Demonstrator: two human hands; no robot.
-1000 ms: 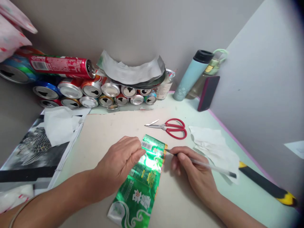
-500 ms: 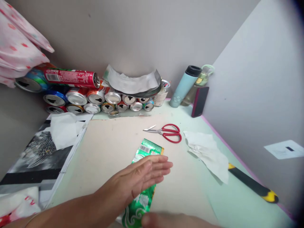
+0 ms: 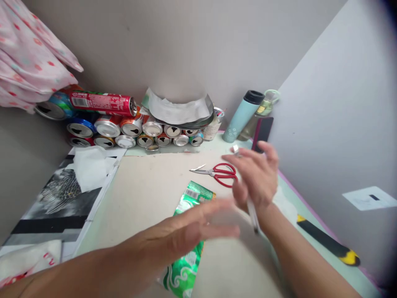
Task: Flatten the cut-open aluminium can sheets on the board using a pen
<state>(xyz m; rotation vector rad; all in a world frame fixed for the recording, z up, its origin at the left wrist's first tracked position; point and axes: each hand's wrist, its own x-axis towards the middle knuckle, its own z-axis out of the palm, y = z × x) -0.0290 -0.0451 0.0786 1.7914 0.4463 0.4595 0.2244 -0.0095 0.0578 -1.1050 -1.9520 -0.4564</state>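
My left hand (image 3: 189, 231) reaches across a green sheet of cut can metal (image 3: 182, 273), its fingers stretched out and smeared by motion. The sheet lies lengthwise on the beige board, printed side up, partly covered by the hand. To the right, my right hand (image 3: 257, 178) is raised near the scissors, with a slim whitish pen (image 3: 253, 215) slanting through its grip, dark tip downward. Fingers hide the pen's middle. Red-handled scissors (image 3: 217, 171) lie slightly spread behind the hands; the right hand's fingers are close to their handles.
Stacked drink cans (image 3: 108, 126) line the back wall, with curved metal sheets (image 3: 180, 111) on top. A blue tumbler (image 3: 242, 118) and a dark phone (image 3: 263, 131) stand at back right. Crumpled tissue (image 3: 285, 205) and a yellow-black handled tool (image 3: 328, 240) lie right; a printed picture (image 3: 58, 194) lies left.
My right hand has come up from the bottom edge to the right, with the pen now visible in it. My left hand has shifted slightly right. The metal sheet and scissors look unmoved.
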